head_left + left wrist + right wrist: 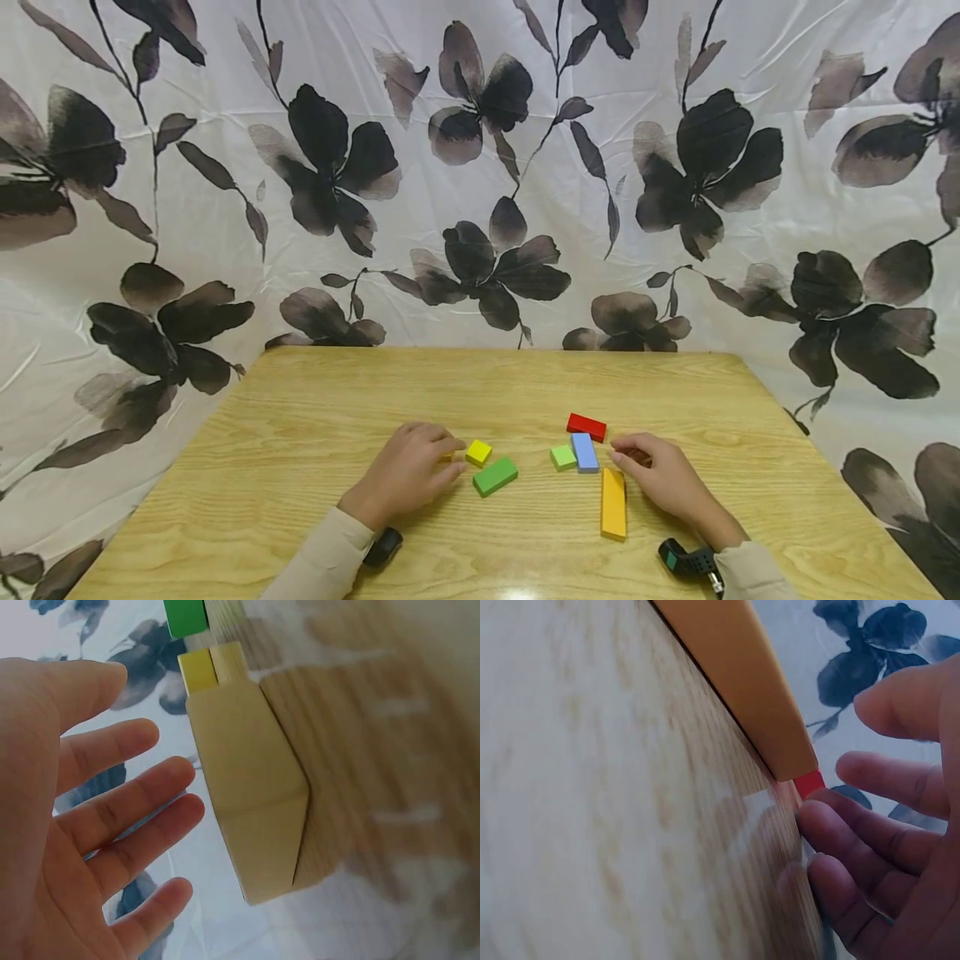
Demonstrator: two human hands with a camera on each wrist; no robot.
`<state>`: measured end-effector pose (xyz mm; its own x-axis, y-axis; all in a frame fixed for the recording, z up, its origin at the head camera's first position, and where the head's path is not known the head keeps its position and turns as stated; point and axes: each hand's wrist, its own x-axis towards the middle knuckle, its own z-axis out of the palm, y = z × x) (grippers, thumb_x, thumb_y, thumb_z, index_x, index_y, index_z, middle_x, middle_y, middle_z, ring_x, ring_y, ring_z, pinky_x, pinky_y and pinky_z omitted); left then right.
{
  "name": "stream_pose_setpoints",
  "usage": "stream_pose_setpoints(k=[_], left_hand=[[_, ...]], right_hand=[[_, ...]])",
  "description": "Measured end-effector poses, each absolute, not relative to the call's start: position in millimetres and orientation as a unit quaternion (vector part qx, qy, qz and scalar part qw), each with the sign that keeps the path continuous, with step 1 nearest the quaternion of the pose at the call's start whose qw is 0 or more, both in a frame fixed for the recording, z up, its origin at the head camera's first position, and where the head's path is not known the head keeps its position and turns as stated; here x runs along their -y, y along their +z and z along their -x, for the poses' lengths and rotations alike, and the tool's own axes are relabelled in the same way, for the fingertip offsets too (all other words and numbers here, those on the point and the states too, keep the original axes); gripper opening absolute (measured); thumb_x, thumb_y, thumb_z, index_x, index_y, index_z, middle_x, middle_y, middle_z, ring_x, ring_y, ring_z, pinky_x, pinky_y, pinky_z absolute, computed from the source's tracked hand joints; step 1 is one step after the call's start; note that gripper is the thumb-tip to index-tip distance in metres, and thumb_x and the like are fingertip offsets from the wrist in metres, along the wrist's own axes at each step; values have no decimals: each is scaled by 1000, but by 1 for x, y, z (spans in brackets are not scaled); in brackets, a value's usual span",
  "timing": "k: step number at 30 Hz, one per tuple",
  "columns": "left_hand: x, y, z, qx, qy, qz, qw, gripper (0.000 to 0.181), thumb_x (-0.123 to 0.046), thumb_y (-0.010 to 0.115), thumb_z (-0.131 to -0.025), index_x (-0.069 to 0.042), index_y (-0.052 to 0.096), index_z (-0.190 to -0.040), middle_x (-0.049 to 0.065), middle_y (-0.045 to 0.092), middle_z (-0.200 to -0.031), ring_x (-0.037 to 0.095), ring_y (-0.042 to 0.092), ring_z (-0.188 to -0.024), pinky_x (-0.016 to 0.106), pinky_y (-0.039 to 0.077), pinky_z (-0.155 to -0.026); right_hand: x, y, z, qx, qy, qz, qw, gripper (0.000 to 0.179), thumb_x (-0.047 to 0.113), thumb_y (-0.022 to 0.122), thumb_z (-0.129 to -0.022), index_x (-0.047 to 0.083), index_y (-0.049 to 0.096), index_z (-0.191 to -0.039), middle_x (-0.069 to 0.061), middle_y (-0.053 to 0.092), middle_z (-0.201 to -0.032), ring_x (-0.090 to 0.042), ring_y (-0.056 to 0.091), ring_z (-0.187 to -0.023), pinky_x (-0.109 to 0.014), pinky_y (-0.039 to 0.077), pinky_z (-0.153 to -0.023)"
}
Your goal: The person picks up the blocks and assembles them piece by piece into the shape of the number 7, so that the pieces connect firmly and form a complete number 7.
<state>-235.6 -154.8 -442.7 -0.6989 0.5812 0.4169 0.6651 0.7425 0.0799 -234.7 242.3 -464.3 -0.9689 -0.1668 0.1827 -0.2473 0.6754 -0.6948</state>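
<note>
My left hand point(411, 473) hovers at the left of a yellow cube point(478, 452) and a green block point(495, 477), fingers apart and holding nothing. Beside that hand, a tan-yellow block point(251, 772) fills the middle of the left wrist view; the hand mostly hides it in the head view. My right hand point(667, 477) has loosely bent fingers with nothing between them. It is just right of a blue block point(584, 452) and above the far end of a long orange block point(613, 504). A light green cube point(563, 457) adjoins the blue block, and a red block point(587, 427) lies behind it.
All the blocks lie on a wood-grain table point(337, 400). A white cloth point(480, 192) with dark flowers hangs behind and along its sides. A black wrist device point(384, 547) shows at the left wrist, another point(686, 560) at the right.
</note>
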Motion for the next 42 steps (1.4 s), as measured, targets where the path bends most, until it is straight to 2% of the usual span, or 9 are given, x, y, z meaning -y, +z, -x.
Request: stream_pose_setpoints(k=[7,15,22,28,37,42], left_hand=[[148,-442,233,914,-135,340,173,26,-34,70,-95,-16,77,-112,-3,69,-103,16,63,-96,44,51,-88],[140,-442,230,918,-143,342,141,28,-36,67,-97,-16,76,-114,-3,70,-103,13,64,-94,40,52,-84],[133,-442,228,912,-147,352,149,25,-33,70,-95,-16,77,-112,-3,70,-99,11,63,-87,40,52,-79],[127,-442,226,911,-145,363,134,28,-33,69,-96,-14,77,-115,-3,70,-101,9,62,-84,39,52,-80],[123,-443,226,921,-133,353,99,29,-36,68,-97,-17,76,-117,-5,69,-99,4,57,-77,36,50,-76],[122,-444,228,922,-126,354,97,29,-37,69,-96,-17,76,-116,-7,68,-97,2,55,-75,34,49,-74]], right_hand=[[-246,-465,234,907,404,-120,12,28,29,68,-98,13,71,-121,3,67,-108,-14,60,-90,-28,51,-79],[-249,-466,234,899,410,-157,4,31,31,68,-97,12,70,-122,4,66,-110,-14,61,-94,-28,50,-80],[-251,-468,235,900,397,-179,1,31,33,66,-98,12,70,-122,5,65,-110,-12,59,-93,-28,49,-80],[-252,-469,235,900,394,-187,-4,32,34,65,-99,13,70,-123,4,64,-112,-12,58,-94,-28,49,-79],[-253,-471,234,898,397,-190,-11,33,34,65,-99,13,69,-123,3,63,-113,-12,58,-96,-27,49,-81],[-255,-471,234,891,406,-201,-25,35,35,65,-99,13,68,-125,2,62,-117,-12,58,-101,-27,49,-85]])
